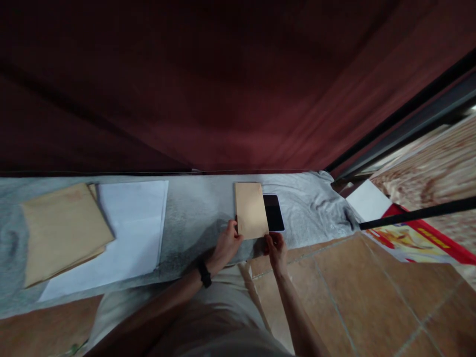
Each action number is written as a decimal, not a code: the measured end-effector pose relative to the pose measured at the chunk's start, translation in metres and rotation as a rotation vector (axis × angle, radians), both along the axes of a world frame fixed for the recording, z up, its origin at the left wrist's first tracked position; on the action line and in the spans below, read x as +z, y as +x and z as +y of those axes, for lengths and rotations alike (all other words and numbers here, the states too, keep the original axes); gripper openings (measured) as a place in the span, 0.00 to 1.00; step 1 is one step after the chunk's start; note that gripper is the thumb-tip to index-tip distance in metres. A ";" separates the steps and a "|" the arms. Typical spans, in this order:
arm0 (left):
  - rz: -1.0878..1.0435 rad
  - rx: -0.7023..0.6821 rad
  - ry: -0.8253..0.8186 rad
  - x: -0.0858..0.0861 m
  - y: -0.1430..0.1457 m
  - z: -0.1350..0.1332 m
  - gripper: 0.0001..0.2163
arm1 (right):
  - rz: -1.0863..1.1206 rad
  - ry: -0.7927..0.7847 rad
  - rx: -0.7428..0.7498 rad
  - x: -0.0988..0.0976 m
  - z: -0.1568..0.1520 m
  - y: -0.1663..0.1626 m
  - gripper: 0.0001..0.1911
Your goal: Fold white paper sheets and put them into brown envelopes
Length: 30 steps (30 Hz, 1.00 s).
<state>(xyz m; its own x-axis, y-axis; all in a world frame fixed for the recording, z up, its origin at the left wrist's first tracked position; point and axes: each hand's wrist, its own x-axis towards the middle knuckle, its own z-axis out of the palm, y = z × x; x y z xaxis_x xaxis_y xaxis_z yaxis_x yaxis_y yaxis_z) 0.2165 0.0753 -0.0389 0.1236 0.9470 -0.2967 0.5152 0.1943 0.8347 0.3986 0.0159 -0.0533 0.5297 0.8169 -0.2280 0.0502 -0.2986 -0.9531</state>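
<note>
A small tan envelope (251, 209) lies on a grey cloth (197, 213). My left hand (227, 244) grips its lower left edge, thumb on top. My right hand (275, 250) pinches its lower right corner with closed fingers. A black phone (274, 212) lies right beside the envelope, partly under its right edge. A dark band sits on my left wrist.
At the left, a stack of brown envelopes (61, 230) rests on white paper sheets (132, 233). A dark red curtain (223, 84) hangs behind the cloth. To the right are a white sheet (368, 201), a red and yellow printed poster (416, 238) and terracotta floor tiles (353, 297).
</note>
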 end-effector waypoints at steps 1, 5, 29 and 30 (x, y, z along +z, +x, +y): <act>0.004 -0.002 -0.001 0.000 0.000 0.000 0.18 | -0.005 0.000 -0.003 0.000 0.001 0.000 0.27; -0.006 -0.021 0.001 0.001 0.000 0.000 0.19 | -0.022 -0.001 -0.003 -0.001 0.003 0.000 0.29; 0.038 -0.065 0.034 0.013 -0.001 -0.009 0.29 | -0.048 -0.035 0.019 -0.004 0.001 0.004 0.28; 0.040 -0.078 0.047 0.013 -0.001 -0.010 0.29 | -0.053 -0.037 0.022 -0.004 0.001 0.005 0.28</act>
